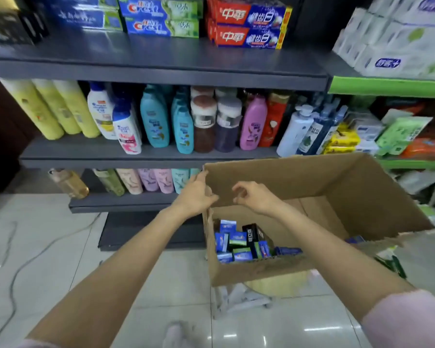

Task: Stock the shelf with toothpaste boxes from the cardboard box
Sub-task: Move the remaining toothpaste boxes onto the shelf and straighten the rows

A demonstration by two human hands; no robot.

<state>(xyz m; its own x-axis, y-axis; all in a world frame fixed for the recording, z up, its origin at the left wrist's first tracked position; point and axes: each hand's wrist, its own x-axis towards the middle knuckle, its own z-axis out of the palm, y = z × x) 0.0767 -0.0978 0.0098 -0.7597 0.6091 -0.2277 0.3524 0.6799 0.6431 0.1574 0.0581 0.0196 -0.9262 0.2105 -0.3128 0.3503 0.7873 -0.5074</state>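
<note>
Both hands are out over the near corner of the carton and neither holds anything. Her left hand [195, 194] is spread flat, fingers together, resting against the outside of the tall back flap [274, 177]; the right hand [254, 197] hovers just inside the rim with fingers loosely curled, thumb and forefinger nearly meeting on air.

I'd say she is at the reaching stage: steadying or folding back the flap so she can get down to the stock. The toothpaste boxes [239, 241] lie deep in the carton [249, 271], a jumble of small blue, green and black cartons standing on end and leaning on one another. The next move calls for dipping the right hand well down past the rim and pinching one slim box by its sides.

Corrugated brown card, torn and ragged along the near edge, makes the carton soft and apt to sag. It sits on glossy pale floor tiles [161, 272]. Above, the dark metal shelf [161, 56] already carries long, smooth printed boxes stacked flat, with bare space in front.
</note>
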